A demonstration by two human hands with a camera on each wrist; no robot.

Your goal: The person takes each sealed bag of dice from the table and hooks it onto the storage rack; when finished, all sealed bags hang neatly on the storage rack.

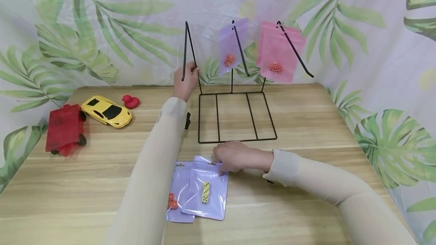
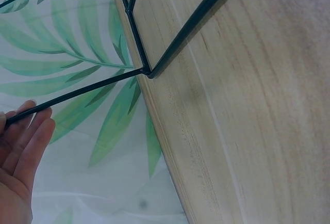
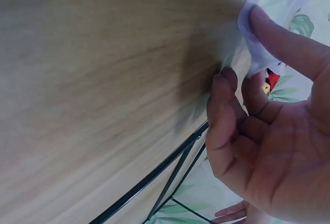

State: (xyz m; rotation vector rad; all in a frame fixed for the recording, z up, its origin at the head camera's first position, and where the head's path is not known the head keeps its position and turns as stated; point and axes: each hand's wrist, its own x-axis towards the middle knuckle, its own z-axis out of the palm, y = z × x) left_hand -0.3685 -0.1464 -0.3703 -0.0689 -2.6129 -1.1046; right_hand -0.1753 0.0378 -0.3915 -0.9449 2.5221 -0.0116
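- In the head view, the lilac zip bag with yellow dice (image 1: pixel 215 196) lies on the wood-grain tabletop (image 1: pixel 306 124), leftward and nearer the person from the fingers of the right hand (image 1: pixel 235 156), clearly the nearer hand.
- Its long axis runs away from the person, leaning slightly right, slotted end toward the black wire rack (image 1: pixel 252 116); it overlaps the lilac zip bag with orange dice (image 1: pixel 184 184), which the left forearm partly covers.
- The rack's front bar is just beyond the right hand; the tabletop runs on to the bag's right. A hanging lilac bag (image 1: pixel 225 44) and pink bags (image 1: pixel 272 48) take the middle and right hooks, so among the three only the left one bears no bag.
- In the left wrist view, the left hand (image 2: pixel 23 157) grips a rack upright, which slants to a base corner at the tabletop's back edge.
- In the right wrist view, thumb and forefinger pinch a corner of the yellow-dice bag; the other fingers curl loosely, near a rack bar.
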